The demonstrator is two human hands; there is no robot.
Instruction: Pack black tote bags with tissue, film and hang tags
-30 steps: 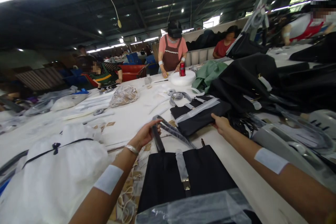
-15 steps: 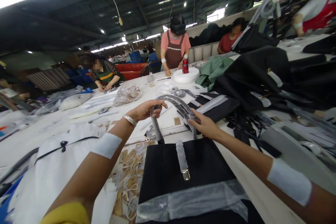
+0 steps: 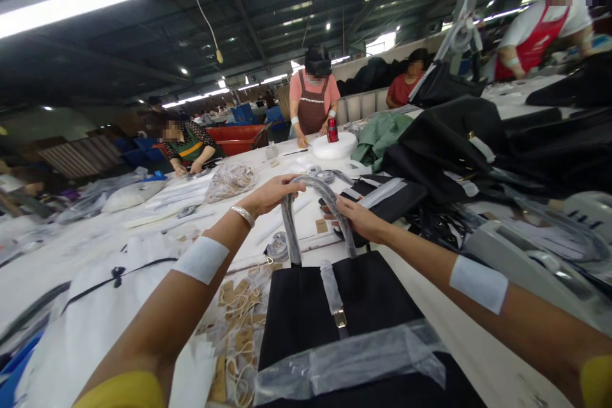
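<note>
A black handbag [image 3: 387, 296] lies in front of me. Its front has a plastic-wrapped strap with a metal clasp [image 3: 340, 318], and a band of clear plastic film [image 3: 354, 363] crosses it lower down. The bag's handles [image 3: 313, 183], sleeved in clear plastic, arch up from its top edge. My left hand [image 3: 277, 194] is closed on the top left of the arch, thumb and fingers pinching it. My right hand [image 3: 357, 217] grips the right side of the arch, some of its fingers hidden behind the handles.
Paper tags with strings [image 3: 241, 325] lie left of the bag, beside white wrapping sheets [image 3: 115, 325]. Black bags [image 3: 444, 146] pile up on the right near a grey machine [image 3: 526, 268]. Co-workers stand around the table, one in a brown apron [image 3: 312, 115].
The handles now stand up in a fuller arch, pulled more evenly. My right hand has shifted slightly left along with the view.
</note>
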